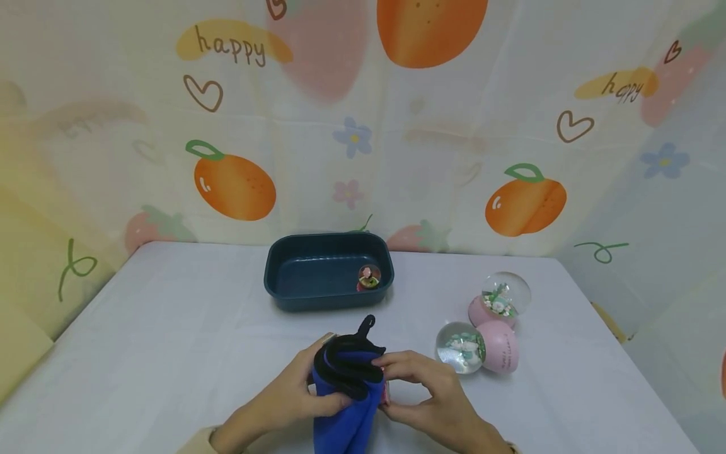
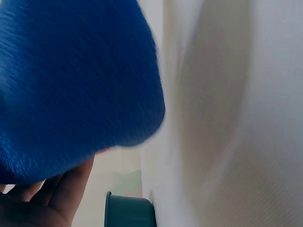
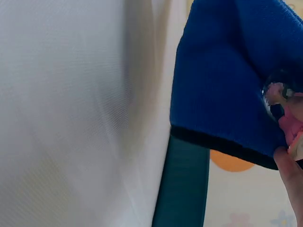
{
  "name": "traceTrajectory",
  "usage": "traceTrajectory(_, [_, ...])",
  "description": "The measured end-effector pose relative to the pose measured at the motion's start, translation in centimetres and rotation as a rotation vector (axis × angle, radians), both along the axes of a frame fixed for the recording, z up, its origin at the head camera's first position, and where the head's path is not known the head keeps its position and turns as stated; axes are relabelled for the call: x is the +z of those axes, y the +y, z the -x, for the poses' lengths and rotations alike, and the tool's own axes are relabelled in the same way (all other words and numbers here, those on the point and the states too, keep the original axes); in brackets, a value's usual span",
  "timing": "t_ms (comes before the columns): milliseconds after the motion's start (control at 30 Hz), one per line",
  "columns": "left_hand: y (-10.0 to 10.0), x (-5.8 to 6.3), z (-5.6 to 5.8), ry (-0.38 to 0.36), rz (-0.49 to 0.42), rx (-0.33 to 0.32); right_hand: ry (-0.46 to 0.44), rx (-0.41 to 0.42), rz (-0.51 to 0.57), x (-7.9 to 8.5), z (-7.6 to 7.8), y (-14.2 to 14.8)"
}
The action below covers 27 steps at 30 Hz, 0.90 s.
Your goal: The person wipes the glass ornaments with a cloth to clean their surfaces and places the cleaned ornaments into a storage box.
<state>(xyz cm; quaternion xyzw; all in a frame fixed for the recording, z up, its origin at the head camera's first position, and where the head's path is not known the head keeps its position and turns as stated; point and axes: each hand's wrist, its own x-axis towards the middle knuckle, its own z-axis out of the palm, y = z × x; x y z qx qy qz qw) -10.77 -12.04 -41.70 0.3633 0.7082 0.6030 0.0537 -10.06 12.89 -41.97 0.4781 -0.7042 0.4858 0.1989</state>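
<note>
A blue cloth (image 1: 347,424) with black trim and a black hanging loop is bunched up at the front middle of the table. My left hand (image 1: 286,394) grips it from the left, thumb in front and fingers behind. On the other side my right hand (image 1: 433,394) pinches a small snow globe with a pink base (image 3: 289,124), fingertips and thumb around it. In the right wrist view the clear ball of this globe lies against the blue fabric. From the head view the cloth and fingers hide most of it.
Behind the hands stands a dark teal bin (image 1: 317,303), with a small snow globe (image 1: 369,279) in its right end. To the right are two larger pink-based snow globes, one lying on its side (image 1: 500,347), the other tilted (image 1: 492,313) behind it. A printed curtain backs the table.
</note>
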Motion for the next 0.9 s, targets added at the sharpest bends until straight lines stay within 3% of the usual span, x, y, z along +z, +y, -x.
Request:
traceTrajectory(167, [0.16,-0.06,-0.15,0.102,-0.023,0.065,-0.033,0.039,0.032,-0.20,0.19,-0.08])
traceTrajectory(267, [0.25,-0.14,-0.11,0.182,-0.049,0.101,-0.130,0.056,0.051,-0.06,0.11,-0.17])
traceTrajectory(400, [0.39,-0.30,0.00,0.282,-0.086,0.136,-0.327,0.026,0.030,0.27,-0.22,-0.16])
traceTrajectory(533, [0.51,-0.51,0.10,0.347,-0.114,0.152,-0.401,0.035,0.012,0.42,-0.35,-0.04])
traceTrajectory(633, [0.47,-0.61,0.08,0.342,-0.110,0.178,-0.420,0.079,0.029,0.43,-0.29,0.07])
traceTrajectory(800, [0.13,-0.63,-0.07,0.259,-0.070,0.264,-0.446,0.147,0.050,0.28,-0.24,0.20])
traceTrajectory(900, [-0.07,-0.51,-0.08,0.196,-0.043,0.251,-0.399,0.132,0.049,0.19,-0.21,0.15])
